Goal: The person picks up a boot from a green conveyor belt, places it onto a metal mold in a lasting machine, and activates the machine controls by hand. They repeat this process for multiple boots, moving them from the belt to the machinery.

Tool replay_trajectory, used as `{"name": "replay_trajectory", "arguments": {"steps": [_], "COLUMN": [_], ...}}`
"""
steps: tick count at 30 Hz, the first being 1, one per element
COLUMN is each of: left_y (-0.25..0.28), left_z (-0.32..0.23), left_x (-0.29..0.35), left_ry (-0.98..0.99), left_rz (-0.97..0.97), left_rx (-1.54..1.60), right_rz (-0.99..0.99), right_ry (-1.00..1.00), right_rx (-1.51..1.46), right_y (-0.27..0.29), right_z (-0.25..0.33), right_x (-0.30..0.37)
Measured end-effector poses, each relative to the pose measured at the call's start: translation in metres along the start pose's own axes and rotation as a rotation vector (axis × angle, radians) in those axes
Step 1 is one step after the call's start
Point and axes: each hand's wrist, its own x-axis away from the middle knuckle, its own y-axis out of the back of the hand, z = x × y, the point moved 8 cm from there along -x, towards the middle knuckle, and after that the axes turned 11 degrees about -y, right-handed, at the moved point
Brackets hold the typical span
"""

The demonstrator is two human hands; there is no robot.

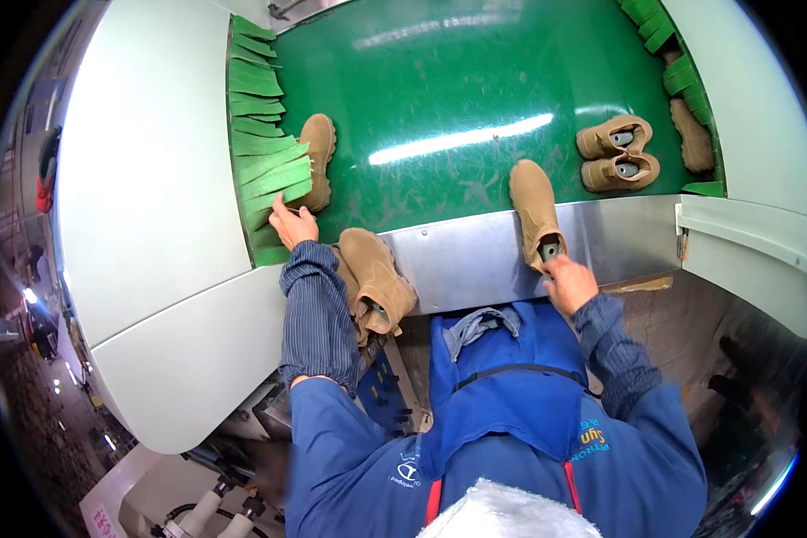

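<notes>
Over the metal ledge and green surface, the right hand, fingers curled, grips a tan boot by its rear; the half-spread left hand meets green strips beside a second boot, its hold unclear.

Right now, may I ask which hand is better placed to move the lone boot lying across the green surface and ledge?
Probably the right hand: it is at that boot, by its opening; the left hand is at the green flaps.

Lettering on jacket (partly yellow); red writing on white panel
</notes>
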Motion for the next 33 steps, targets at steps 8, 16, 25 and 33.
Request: {"name": "replay_trajectory", "arguments": {"steps": [8, 16, 25, 33], "left_y": [-0.001, 0.005, -0.009, -0.004], "left_z": [0.021, -0.062, -0.206, -0.249], "left_x": [-0.021, -0.024, 0.138, 0.271], "left_ry": [0.053, -0.236, -0.331, -0.565], "left_rz": [-0.158, 0.037, 0.191, 0.656], "left_rx": [-0.011, -0.049, 0.613, 0.424], "right_rz": [-0.061, 0.176, -0.115, 0.122], "right_ry": [0.059, -0.025, -0.036, -0.225], "right_rx": [-0.177, -0.399, -0.735, -0.428], "right_y": [-0.014, -0.083, -0.112, -0.141], "right_z": [0.075, 0.091, 0.118, 0.063], "right_x": [0.013, -0.013, -0.097, -0.037]}}
